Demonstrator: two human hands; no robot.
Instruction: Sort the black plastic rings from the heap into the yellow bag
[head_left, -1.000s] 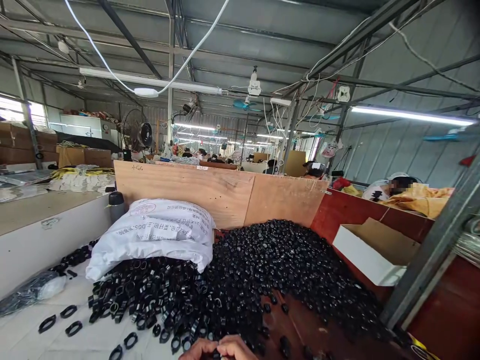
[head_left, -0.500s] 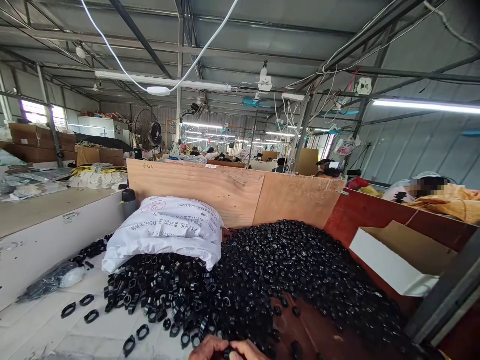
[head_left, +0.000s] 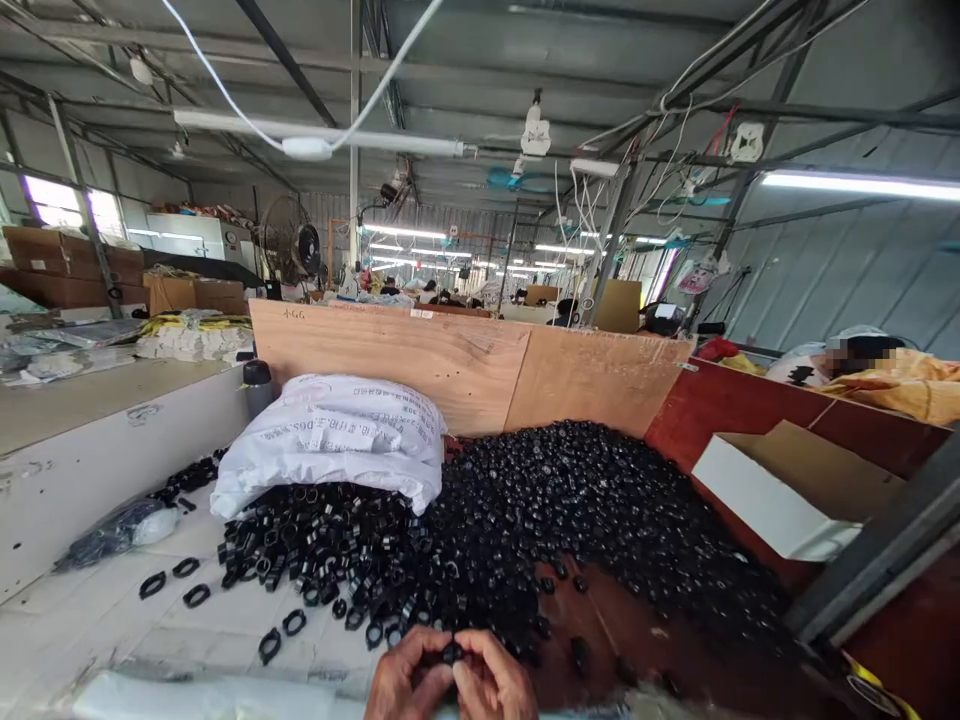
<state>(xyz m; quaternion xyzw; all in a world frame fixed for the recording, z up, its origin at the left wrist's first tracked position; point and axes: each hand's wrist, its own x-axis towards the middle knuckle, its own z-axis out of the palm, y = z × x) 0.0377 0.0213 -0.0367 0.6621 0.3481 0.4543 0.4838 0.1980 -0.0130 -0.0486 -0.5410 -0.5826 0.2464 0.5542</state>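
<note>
At the bottom middle, my left hand (head_left: pixel 406 675) and my right hand (head_left: pixel 496 677) meet, thumbs and fingertips closed on one small black plastic piece (head_left: pixel 451 653). Its exact shape is mostly covered by the fingers. Just beyond the hands lies a heap of black plastic rings (head_left: pixel 330 550), and several loose rings (head_left: pixel 268 645) are scattered to the left. A larger pile of small black round parts (head_left: pixel 577 490) spreads to the right.
A white printed sack (head_left: pixel 330 430) rests on the ring heap. Wooden boards (head_left: pixel 390 350) wall the back, and a red board (head_left: pixel 810 420) the right, beside an open white carton (head_left: pixel 787 500). A grey metal post (head_left: pixel 877 545) slants at right. Another person sits beyond.
The view has tipped downward, so more of both hands shows at the bottom edge. They still pinch the small black piece between them.
</note>
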